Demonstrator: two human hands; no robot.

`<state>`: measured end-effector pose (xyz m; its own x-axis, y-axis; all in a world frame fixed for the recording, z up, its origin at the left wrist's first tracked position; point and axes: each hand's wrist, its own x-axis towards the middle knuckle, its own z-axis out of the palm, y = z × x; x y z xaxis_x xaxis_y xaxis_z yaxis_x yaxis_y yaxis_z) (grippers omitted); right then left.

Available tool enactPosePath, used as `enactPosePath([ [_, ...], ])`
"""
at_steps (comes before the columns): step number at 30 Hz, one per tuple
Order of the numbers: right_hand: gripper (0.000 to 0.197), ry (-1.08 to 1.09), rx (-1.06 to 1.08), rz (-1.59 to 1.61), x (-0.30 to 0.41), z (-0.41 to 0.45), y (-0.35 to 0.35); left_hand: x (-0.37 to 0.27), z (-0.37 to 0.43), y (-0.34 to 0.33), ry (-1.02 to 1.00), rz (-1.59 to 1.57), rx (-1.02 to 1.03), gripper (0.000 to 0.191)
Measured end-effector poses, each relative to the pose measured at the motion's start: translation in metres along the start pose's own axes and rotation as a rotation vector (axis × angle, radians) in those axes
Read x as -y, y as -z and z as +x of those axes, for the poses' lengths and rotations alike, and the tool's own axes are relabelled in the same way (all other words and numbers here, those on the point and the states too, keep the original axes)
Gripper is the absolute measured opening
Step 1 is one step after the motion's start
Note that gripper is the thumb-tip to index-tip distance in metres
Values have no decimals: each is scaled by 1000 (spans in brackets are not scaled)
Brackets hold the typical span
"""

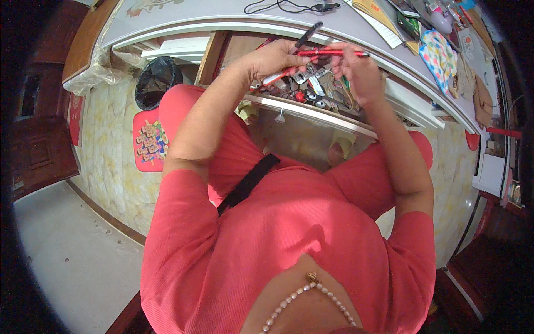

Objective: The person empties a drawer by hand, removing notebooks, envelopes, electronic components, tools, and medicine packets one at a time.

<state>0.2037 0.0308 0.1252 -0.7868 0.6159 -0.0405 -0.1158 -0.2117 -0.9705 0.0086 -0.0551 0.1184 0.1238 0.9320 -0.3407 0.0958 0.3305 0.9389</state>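
Over an open drawer (311,109), my left hand (271,58) holds several pens. A black pen (308,36) sticks up from it, and a red and white pen (277,76) slants out below the fingers. A red pen (321,52) lies level between both hands. The fingers of my right hand (358,73) are on its far right part, somewhat blurred. Beneath the hands the drawer holds a jumble of small things, among them a red round object (299,96), white strips (316,85) and cables. My hands hide part of its contents.
A grey desk top (187,21) spans the front, bearing a black cable (283,5), papers (381,25) and a dotted cloth (438,56). To the left stand a black-lined bin (158,81) and a red patterned stool (149,142). The drawer front is close to my knees.
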Motion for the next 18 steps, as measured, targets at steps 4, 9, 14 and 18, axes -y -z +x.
enactPosePath([
  [4, 37, 208, -285, 34, 22, -1, 8, -4, -3, 1, -72, -281, 30, 19],
  [9, 34, 101, -243, -61, 30, -5, 31, -27, -17, -4, -99, -276, -1, 24],
  [14, 21, 16, -121, -186, 14, -1, -2, -26, -4, -32, -192, -607, -24, 22],
  [18, 26, 41, -162, -197, 7, 5, -7, -26, -6, -44, -151, -639, -18, 22],
])
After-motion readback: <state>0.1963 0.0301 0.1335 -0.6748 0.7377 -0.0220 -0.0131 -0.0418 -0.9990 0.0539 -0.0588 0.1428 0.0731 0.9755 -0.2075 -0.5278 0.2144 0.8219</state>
